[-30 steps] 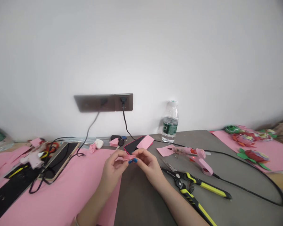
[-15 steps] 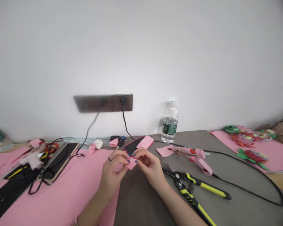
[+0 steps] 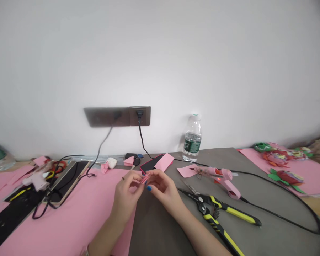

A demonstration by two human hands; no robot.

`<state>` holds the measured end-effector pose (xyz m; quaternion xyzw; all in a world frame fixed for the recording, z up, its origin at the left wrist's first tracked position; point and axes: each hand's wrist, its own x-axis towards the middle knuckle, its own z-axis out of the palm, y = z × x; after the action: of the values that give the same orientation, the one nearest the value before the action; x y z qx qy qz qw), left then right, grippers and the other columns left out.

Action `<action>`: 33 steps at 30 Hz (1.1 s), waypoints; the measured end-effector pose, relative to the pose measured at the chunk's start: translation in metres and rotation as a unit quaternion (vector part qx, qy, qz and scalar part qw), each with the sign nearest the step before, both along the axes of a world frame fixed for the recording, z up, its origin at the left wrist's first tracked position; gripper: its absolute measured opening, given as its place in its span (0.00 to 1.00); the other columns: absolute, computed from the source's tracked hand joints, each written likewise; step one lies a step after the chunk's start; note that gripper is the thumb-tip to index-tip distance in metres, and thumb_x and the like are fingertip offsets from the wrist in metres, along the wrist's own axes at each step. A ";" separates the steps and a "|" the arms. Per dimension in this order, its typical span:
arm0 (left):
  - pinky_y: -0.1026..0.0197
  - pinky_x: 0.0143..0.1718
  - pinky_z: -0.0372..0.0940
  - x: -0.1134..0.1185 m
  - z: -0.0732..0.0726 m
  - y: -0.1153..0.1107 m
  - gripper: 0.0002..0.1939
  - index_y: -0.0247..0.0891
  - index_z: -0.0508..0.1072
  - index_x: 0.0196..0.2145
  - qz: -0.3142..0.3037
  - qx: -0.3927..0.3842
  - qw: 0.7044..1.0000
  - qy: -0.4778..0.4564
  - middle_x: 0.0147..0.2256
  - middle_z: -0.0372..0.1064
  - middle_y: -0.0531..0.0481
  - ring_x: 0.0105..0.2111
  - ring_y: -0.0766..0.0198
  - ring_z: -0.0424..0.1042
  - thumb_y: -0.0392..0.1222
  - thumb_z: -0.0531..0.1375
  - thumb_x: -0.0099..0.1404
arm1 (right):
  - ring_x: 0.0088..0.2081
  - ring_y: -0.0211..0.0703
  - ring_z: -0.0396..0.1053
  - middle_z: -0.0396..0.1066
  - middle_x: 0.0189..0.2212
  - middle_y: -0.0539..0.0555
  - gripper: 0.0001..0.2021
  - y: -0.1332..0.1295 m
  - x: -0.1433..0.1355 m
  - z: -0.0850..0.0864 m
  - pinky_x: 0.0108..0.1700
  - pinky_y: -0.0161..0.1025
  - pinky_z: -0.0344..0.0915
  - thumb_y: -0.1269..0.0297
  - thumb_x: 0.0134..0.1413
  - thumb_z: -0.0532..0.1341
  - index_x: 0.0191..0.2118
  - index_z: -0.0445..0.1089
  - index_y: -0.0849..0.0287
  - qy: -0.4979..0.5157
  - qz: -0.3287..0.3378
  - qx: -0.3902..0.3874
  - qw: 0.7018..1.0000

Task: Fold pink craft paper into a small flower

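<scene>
A small folded pink paper (image 3: 144, 179) is pinched between the fingertips of my left hand (image 3: 128, 193), seen nearly edge-on. My right hand (image 3: 164, 190) touches the paper's right side with its fingers, its blue-nailed thumb a little below. Behind my hands a phone with a pink-red edge (image 3: 150, 165) lies on the table, and a pink paper rectangle (image 3: 164, 162) rests partly on it. Another folded pink piece (image 3: 128, 161) and a crumpled-looking pink piece (image 3: 104, 167) lie to the left, beside a white case (image 3: 112, 163).
Yellow-black pliers (image 3: 202, 204) and a pink glue gun (image 3: 230, 186) with its cable lie right of my hands. A water bottle (image 3: 192, 138) stands near the wall. Paper flowers (image 3: 288, 177) are far right; a large pink sheet (image 3: 82, 217) and another phone (image 3: 69, 181) are left.
The folded paper has turned from showing its broad face to nearly edge-on. My right thumb has moved off it, slightly down and left.
</scene>
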<state>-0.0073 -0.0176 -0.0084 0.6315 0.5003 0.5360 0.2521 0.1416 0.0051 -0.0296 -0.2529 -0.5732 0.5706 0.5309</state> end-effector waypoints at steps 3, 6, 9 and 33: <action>0.64 0.33 0.71 0.002 -0.001 0.000 0.05 0.42 0.73 0.32 0.020 -0.042 0.999 -0.016 0.30 0.72 0.53 0.32 0.63 0.73 0.34 0.61 0.56 | 0.37 0.44 0.73 0.73 0.36 0.54 0.16 0.000 -0.001 -0.002 0.42 0.41 0.71 0.56 0.50 0.68 0.43 0.69 0.55 -0.013 -0.012 -0.012 1.000; 0.64 0.33 0.71 0.004 0.000 -0.001 0.08 0.41 0.74 0.33 0.012 -0.049 0.999 -0.011 0.32 0.74 0.52 0.32 0.63 0.73 0.32 0.60 0.55 | 0.37 0.44 0.73 0.73 0.35 0.54 0.16 0.000 -0.003 -0.003 0.41 0.40 0.71 0.56 0.50 0.68 0.43 0.70 0.56 -0.032 -0.026 -0.022 0.999; 0.64 0.34 0.71 0.006 0.001 -0.001 0.08 0.40 0.75 0.34 0.000 -0.065 0.997 -0.041 0.34 0.75 0.50 0.35 0.61 0.74 0.33 0.60 0.55 | 0.37 0.44 0.73 0.74 0.35 0.55 0.14 0.001 -0.003 -0.003 0.40 0.40 0.71 0.55 0.51 0.67 0.40 0.71 0.56 -0.037 -0.038 -0.020 0.998; 0.65 0.32 0.67 0.003 0.003 0.009 0.10 0.36 0.77 0.29 -0.049 -0.140 0.973 -0.178 0.27 0.73 0.50 0.30 0.62 0.71 0.46 0.66 0.54 | 0.33 0.41 0.70 0.67 0.34 0.53 0.06 -0.004 -0.006 0.002 0.34 0.37 0.71 0.69 0.53 0.61 0.38 0.68 0.55 -0.115 -0.115 0.094 0.982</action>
<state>-0.0041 -0.0083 -0.0058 0.5082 0.4865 0.5511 0.4488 0.1360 0.0009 -0.0279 -0.3300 -0.6484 0.4162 0.5454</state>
